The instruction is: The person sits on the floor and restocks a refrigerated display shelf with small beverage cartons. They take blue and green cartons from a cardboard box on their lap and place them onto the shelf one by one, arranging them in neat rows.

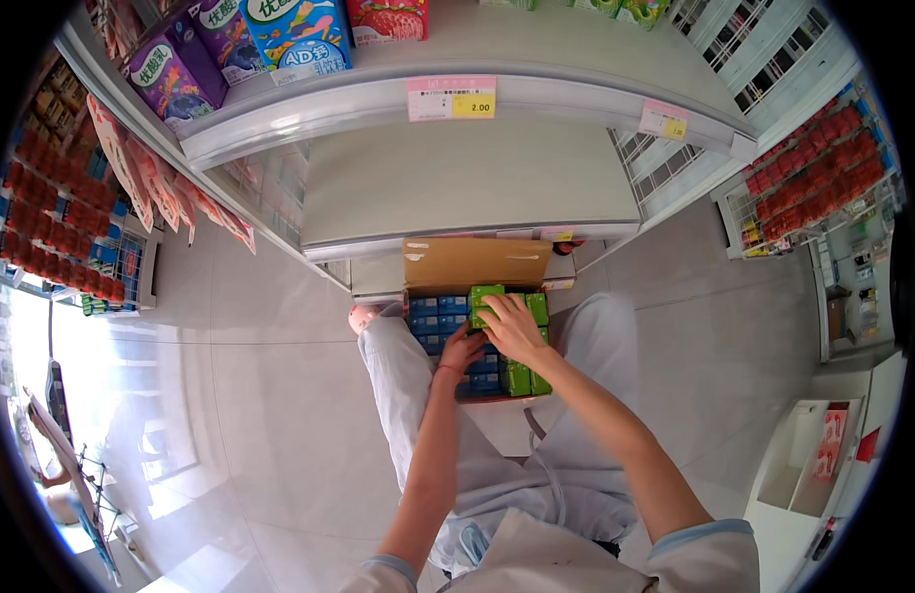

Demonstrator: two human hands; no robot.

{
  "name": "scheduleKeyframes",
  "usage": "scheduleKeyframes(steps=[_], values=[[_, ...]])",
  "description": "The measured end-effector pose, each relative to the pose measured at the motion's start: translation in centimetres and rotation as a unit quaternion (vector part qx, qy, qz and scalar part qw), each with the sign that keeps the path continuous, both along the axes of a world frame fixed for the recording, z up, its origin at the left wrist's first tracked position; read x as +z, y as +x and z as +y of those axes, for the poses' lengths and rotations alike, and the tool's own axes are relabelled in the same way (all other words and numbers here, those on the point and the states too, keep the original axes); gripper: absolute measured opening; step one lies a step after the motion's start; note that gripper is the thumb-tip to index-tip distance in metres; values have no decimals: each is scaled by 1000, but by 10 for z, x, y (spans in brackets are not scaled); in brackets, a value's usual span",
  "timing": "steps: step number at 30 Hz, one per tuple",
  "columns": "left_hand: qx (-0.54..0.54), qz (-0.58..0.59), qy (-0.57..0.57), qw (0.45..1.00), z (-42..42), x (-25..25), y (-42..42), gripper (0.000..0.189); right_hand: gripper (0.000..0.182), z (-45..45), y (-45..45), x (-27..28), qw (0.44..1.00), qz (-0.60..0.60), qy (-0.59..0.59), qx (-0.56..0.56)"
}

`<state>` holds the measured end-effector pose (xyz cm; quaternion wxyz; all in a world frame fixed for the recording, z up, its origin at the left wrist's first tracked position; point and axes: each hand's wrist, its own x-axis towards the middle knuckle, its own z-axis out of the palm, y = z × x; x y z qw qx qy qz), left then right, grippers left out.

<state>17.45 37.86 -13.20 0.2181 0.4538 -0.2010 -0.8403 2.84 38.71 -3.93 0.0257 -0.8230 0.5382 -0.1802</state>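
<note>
An opened cardboard box point(478, 268) stands between my knees, its far flap up. Small blue cartons point(424, 325) are packed in rows on its left side, and green cartons point(537, 307) on its right. My right hand point(513, 330) curls its fingers over a pair of green cartons point(487, 291) near the box's middle. Just below their near left corner, my left hand point(463, 350) rests among the blue cartons, fingers bent; whether it grips anything is unclear. My hands hide part of the rows.
A shelf unit rises ahead, with a middle shelf board point(465, 178) and price tags point(451, 98) on the upper edge. Purple drink boxes point(172, 74) and a blue one point(298, 37) stand on the top shelf. Racks of red packets point(813, 170) flank the tiled floor point(294, 415).
</note>
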Motion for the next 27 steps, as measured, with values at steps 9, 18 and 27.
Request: scheduleKeyframes(steps=[9, 18, 27], values=[[18, 47, 17, 999, 9, -17, -2, 69, 33, -74, -18, 286, 894, -150, -414, 85], [-14, -18, -7, 1000, 8, -19, -18, 54, 63, -273, -84, 376, 912, 131, -371, -113], [-42, -16, -52, 998, 2, -7, -4, 69, 59, -208, -59, 379, 909, 210, -326, -156]])
